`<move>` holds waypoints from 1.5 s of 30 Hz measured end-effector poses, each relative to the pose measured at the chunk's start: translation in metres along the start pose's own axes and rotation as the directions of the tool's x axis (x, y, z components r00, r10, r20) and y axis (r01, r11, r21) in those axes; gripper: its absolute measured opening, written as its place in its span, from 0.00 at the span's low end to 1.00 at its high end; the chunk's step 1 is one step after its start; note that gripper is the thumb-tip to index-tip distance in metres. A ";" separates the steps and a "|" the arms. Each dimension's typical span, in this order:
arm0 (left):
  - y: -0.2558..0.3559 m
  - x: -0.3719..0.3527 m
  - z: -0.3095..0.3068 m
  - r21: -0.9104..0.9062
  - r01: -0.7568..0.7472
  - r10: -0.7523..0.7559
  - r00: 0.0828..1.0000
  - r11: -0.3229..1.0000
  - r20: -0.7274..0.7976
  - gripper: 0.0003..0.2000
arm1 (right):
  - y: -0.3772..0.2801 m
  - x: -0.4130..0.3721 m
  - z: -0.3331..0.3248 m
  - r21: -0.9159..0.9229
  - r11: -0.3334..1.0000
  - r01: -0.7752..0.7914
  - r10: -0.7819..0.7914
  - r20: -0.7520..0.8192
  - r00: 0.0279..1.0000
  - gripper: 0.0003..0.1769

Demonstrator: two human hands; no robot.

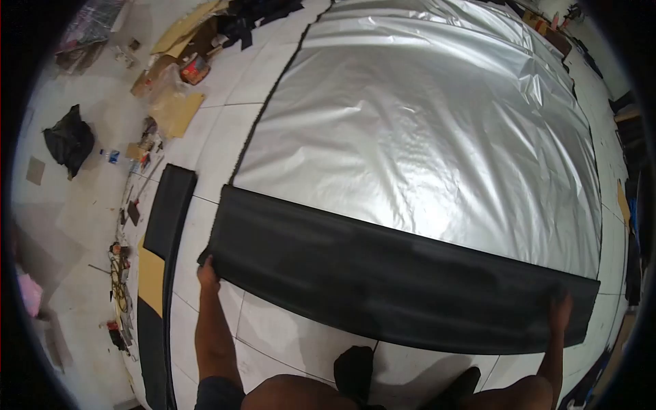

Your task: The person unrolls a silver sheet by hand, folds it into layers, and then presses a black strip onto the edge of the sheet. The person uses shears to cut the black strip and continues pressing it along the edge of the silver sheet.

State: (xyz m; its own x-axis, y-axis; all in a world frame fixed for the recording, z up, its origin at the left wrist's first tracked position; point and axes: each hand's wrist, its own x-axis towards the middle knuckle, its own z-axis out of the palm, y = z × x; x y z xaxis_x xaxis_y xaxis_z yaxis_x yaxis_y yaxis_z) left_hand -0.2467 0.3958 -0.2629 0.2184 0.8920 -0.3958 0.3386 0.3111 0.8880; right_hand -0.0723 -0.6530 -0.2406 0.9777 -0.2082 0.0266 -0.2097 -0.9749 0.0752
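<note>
A wide sheet of fabric with a shiny silver face [410, 137] is spread over white panels. Its near end is turned back as a broad black fabric band [383, 280]. At the band's near left corner, my left hand [208, 271] is closed on the edge, with part of its fingers hidden by the cloth. Toward the right end, my right hand [560, 311] grips the same black fabric. Its fingertips are dark and hard to make out. Creases run through the silver face, mostly at the far end and right side.
A folded black fabric strip [169, 208] lies to the left, with a tan sheet [151, 280] on it. Farther left are tools and cables [119, 280], a black bag-like bundle [70, 140] and a water bottle [109, 156]. My dark-covered foot [354, 372] is close to the band.
</note>
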 end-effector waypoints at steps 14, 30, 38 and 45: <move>0.034 0.009 -0.008 0.501 -0.098 0.041 0.991 0.860 0.124 0.20 | -0.160 0.058 -0.047 0.224 0.905 0.361 -0.410 0.243 0.879 0.14; -0.028 -0.015 -0.022 0.709 -0.034 0.389 0.854 0.704 -0.345 0.40 | -0.035 -0.067 -0.030 0.043 0.999 0.020 -0.018 -0.036 0.999 0.26; -0.057 -0.209 -0.003 0.096 0.156 -0.183 0.863 0.983 0.471 0.20 | 0.023 -0.239 -0.003 0.528 0.123 -0.840 0.665 0.585 0.465 0.37; -0.111 -0.172 -0.025 0.032 0.067 -0.074 0.907 0.997 0.414 0.19 | 0.061 -0.211 0.017 0.813 -0.186 -0.551 0.795 0.454 0.402 0.26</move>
State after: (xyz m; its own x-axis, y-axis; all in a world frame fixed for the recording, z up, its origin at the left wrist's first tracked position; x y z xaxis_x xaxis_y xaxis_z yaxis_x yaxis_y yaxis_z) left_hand -0.3454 0.2158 -0.2875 0.5520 0.6503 -0.5219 0.3816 0.3595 0.8516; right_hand -0.2907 -0.6699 -0.2589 0.2314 -0.8947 -0.3821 -0.4917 0.2314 -0.8395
